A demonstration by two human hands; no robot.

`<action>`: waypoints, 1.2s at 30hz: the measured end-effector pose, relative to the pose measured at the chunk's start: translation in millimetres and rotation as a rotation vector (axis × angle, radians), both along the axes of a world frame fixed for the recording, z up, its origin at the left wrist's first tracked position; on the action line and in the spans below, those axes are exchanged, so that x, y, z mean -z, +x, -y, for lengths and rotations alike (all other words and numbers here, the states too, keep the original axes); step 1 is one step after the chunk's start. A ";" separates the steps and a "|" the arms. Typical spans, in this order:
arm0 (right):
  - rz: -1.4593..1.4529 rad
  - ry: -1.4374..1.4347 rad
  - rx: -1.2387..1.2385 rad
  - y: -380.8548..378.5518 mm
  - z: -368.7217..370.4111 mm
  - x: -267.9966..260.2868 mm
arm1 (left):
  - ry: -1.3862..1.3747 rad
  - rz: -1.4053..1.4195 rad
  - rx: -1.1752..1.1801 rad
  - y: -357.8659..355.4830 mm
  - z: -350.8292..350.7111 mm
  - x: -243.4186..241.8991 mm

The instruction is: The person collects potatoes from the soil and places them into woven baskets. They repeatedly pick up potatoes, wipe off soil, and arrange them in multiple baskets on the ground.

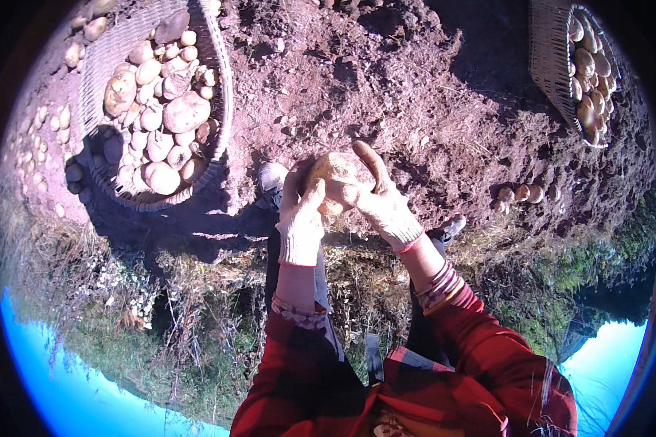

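Observation:
Both of my hands wear whitish knitted gloves with soiled fingers. Between them they hold a large, lumpy potato above the soil, in front of my legs. My left hand grips its left side, thumb across the front. My right hand supports its right side, with one finger stretched upward beside it. To the left stands a big wicker basket filled with potatoes of mixed sizes, among them a large round potato. The underside of the held potato is partly hidden by the gloves.
A second wicker basket of potatoes stands at the upper right. Several potatoes lie on the dug soil at the right, and more are scattered beyond the left basket. Dry weeds border the soil near my feet.

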State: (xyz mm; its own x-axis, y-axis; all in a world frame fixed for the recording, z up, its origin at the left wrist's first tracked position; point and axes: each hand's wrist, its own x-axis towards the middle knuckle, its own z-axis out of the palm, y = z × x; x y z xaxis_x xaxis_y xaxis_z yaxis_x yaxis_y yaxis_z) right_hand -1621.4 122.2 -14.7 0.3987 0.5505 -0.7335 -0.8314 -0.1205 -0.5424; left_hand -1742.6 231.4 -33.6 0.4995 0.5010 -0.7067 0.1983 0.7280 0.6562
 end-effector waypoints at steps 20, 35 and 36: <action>0.313 -0.590 -0.630 -5.5 173.3 -32.3 | -0.601 0.129 -0.160 -45.0 -42.3 -44.4; 0.043 -0.923 0.029 61.4 651.5 0.7 | -0.594 -0.105 0.468 187.7 340.3 -158.3; 0.025 -0.907 0.093 72.7 666.3 13.7 | -0.617 -0.109 0.517 198.2 352.2 -160.4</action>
State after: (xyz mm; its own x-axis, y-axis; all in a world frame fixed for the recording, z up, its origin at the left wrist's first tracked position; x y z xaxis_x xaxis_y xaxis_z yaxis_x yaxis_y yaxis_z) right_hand -1548.7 -544.1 -28.4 0.4344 -0.2687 -0.8597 -0.8482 -0.4431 -0.2901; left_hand -1544.3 -120.8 126.8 0.4735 -0.2706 -0.8382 0.6484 0.7512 0.1238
